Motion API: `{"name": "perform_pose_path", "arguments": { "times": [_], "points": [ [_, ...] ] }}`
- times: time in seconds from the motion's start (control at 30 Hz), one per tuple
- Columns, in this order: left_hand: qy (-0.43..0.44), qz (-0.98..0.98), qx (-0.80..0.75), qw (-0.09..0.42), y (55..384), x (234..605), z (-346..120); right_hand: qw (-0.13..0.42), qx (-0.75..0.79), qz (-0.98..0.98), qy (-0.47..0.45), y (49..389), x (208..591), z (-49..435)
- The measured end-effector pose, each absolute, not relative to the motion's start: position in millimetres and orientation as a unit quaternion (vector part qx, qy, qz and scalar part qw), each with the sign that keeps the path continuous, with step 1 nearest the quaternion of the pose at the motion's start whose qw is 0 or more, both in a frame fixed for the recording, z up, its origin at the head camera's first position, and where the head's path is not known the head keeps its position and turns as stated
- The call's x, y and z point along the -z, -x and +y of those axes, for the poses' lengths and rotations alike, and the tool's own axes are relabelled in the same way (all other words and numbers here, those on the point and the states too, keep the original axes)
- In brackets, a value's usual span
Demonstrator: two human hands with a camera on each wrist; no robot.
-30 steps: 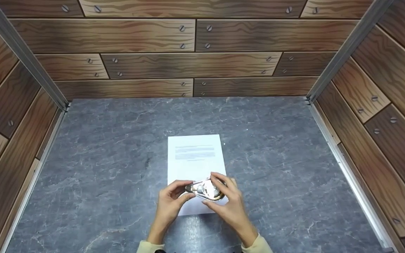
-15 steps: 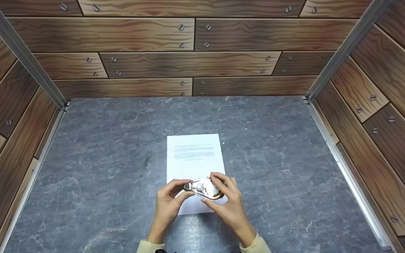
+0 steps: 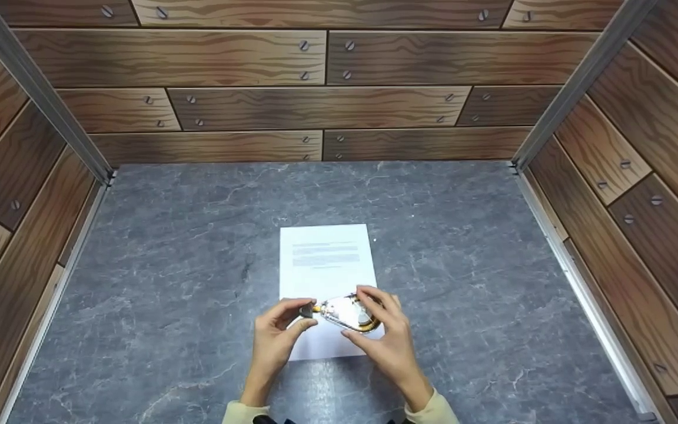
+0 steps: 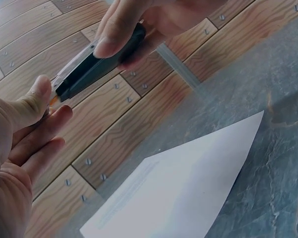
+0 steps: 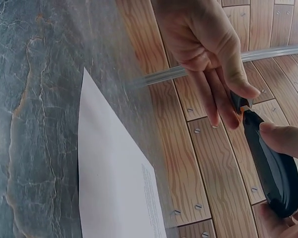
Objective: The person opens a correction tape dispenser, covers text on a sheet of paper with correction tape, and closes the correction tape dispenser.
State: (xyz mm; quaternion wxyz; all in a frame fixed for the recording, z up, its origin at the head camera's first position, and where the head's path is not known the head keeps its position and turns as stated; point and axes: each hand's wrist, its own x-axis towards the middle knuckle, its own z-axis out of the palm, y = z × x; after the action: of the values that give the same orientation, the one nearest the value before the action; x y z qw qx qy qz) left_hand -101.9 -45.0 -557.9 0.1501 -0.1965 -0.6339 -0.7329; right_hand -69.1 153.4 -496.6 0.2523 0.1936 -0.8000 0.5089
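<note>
My right hand (image 3: 391, 330) grips the wide end of a teardrop-shaped correction tape dispenser (image 3: 344, 312), thumb on one edge and fingers on the other. Its upper side is clear; its underside is a dark shell (image 5: 270, 161) in the right wrist view. The narrow end points left and shows an orange tip (image 4: 54, 100). My left hand (image 3: 274, 333) pinches a small dark cap (image 3: 306, 310) between thumb and fingers, just off that tip. In the left wrist view, my left fingers mostly hide the cap. Both hands are above the sheet of paper.
A white sheet of printed paper (image 3: 324, 282) lies on the grey marbled table (image 3: 186, 282) under the hands. Wood-patterned walls (image 3: 245, 109) with metal corner rails (image 3: 586, 76) enclose the back and sides.
My left hand has drawn leftward with the cap, away from the dispenser, baring the orange tip. The right hand has kept its grip with only a slight shift.
</note>
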Motion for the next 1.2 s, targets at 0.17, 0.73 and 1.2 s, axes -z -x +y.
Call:
{"name": "perform_pose_path", "arguments": {
  "times": [0.17, 0.73, 1.2],
  "points": [
    [0.196, -0.641, 0.724, 0.161, 102.1, 557.7, -49.3, 0.261, -0.504, -0.802, -0.187, 74.3, 508.7, 156.0],
    [0.171, -0.655, 0.717, 0.165, 105.5, 562.2, -70.0, 0.254, -0.517, -0.799, -0.174, 81.1, 530.7, 165.5],
    [0.105, -0.722, 0.644, 0.231, 133.7, 581.1, -92.9, 0.249, -0.517, -0.802, -0.163, 80.9, 531.1, 166.7]
  ]
}}
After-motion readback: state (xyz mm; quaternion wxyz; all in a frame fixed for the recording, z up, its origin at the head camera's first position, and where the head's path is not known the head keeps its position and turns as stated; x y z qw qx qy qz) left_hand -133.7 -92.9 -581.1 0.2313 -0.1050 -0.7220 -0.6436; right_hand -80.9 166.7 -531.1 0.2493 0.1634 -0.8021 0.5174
